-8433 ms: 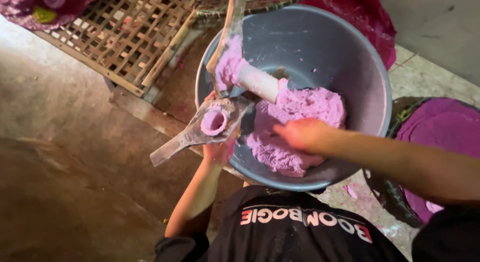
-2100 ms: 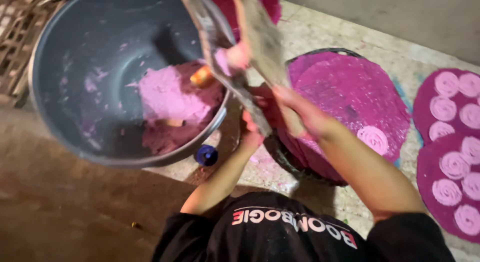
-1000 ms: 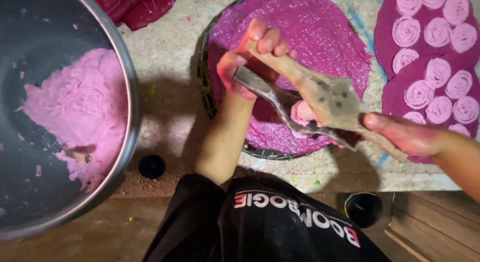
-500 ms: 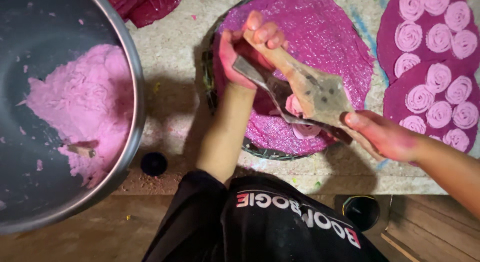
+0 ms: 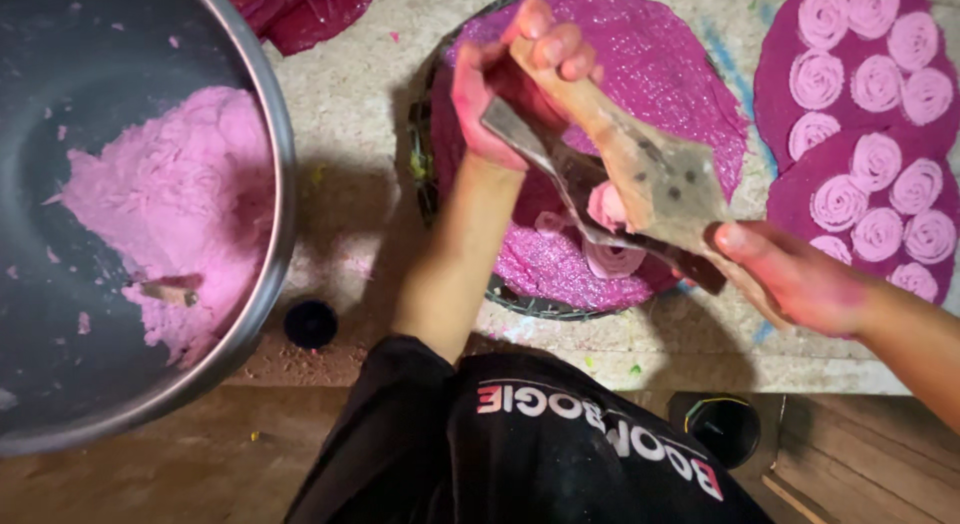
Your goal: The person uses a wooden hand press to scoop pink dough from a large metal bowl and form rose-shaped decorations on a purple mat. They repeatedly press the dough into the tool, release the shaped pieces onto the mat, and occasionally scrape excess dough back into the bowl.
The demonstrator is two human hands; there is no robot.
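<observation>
Both hands, left (image 5: 500, 89) and right (image 5: 795, 279), clamped on wooden press (image 5: 640, 179); squeeze steadily, centred over pink disc (image 5: 650, 74)

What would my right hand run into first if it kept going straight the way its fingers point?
Your right hand points left along the press it already grips. Beyond that, probably the pink coil on the round magenta tray, though depth is hard to judge.

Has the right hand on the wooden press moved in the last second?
Yes. The right hand slid left, toward the round pink mat.
</observation>
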